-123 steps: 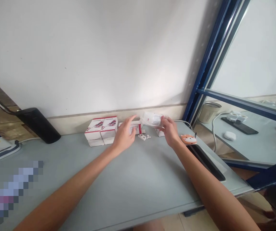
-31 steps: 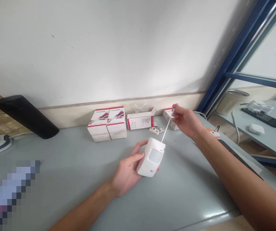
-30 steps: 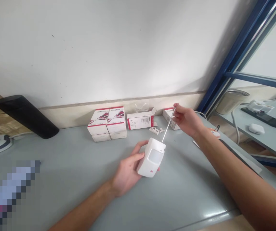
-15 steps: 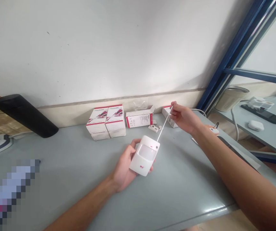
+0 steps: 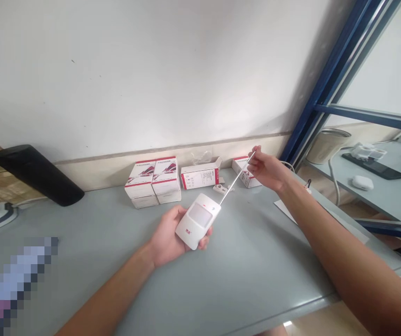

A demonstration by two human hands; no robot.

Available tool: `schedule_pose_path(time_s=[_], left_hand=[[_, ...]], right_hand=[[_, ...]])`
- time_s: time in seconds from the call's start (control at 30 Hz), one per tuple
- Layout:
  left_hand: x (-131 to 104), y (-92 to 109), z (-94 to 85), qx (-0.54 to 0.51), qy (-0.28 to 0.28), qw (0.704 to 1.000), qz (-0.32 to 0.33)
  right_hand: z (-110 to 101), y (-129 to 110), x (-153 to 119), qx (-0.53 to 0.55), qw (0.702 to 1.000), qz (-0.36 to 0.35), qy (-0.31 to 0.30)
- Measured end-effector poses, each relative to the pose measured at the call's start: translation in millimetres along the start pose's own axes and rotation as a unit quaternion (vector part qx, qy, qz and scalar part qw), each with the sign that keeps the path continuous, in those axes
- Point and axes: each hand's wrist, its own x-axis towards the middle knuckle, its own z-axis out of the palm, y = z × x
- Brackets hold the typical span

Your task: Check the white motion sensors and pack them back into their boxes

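A white motion sensor (image 5: 198, 221) with a pale window and red print rests in my left hand (image 5: 168, 235), whose fingers wrap round its sides and back. From its top right corner a thin silver antenna (image 5: 235, 181) stands out, slanting up to the right. My right hand (image 5: 268, 171) pinches the far tip of the antenna between thumb and fingers. Behind the sensor, a small white part (image 5: 220, 188) lies on the grey table (image 5: 242, 270).
Along the wall stand several stacked white-and-red boxes (image 5: 153, 179), an opened box (image 5: 200, 176) and another box (image 5: 245, 170). A black cylinder (image 5: 39, 175) leans at the left. A blue frame (image 5: 321, 84) with glass borders the right side.
The sensor in my left hand has shifted left and tilted further. The antenna now slants more, with my right hand still at its tip. The view has turned slightly.
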Motion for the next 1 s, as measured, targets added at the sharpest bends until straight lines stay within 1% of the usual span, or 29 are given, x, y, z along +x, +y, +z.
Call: schedule_pose_path(time_s=[0.17,0.27,0.37,0.5,0.57,0.6,0.73,0.77,0.83,0.9,1.0], left_hand=[[-2,3,1.4,-0.033,-0.028,0.998,-0.044],[-3,3,0.9,-0.030,-0.025,0.998,-0.057],[-4,3,-0.3,-0.013,-0.016,0.998,-0.065],[-5,4,-1.9,-0.004,-0.009,0.998,-0.066],[-4,3,-3.1,0.005,-0.006,0.999,-0.048],[-3,2,-3.9,0.003,-0.002,0.999,-0.035],[0,-1,-6.5,-0.064,0.031,0.997,0.018],[0,-2,-6.6,-0.073,0.035,0.996,0.028],[-1,-3,-5.5,-0.062,0.030,0.997,0.041],[-2,-3,-3.4,-0.043,0.024,0.998,0.045],[-3,-2,-0.8,-0.032,0.029,0.998,0.037]], right_hand=[[2,-5,-1,0.037,0.996,-0.064,-0.039],[-3,-13,1,0.031,0.995,-0.093,-0.035],[-10,-20,3,0.027,0.993,-0.117,-0.018],[-17,-22,7,0.040,0.993,-0.110,-0.011],[-22,-21,10,0.044,0.994,-0.097,-0.001],[-25,-19,12,0.039,0.995,-0.092,0.016],[-37,-12,17,-0.040,0.986,-0.093,0.134],[-38,-9,18,-0.063,0.982,-0.095,0.152],[-35,-4,17,-0.107,0.976,-0.103,0.159],[-27,1,13,-0.152,0.970,-0.114,0.149],[-13,4,6,-0.206,0.962,-0.128,0.124]])
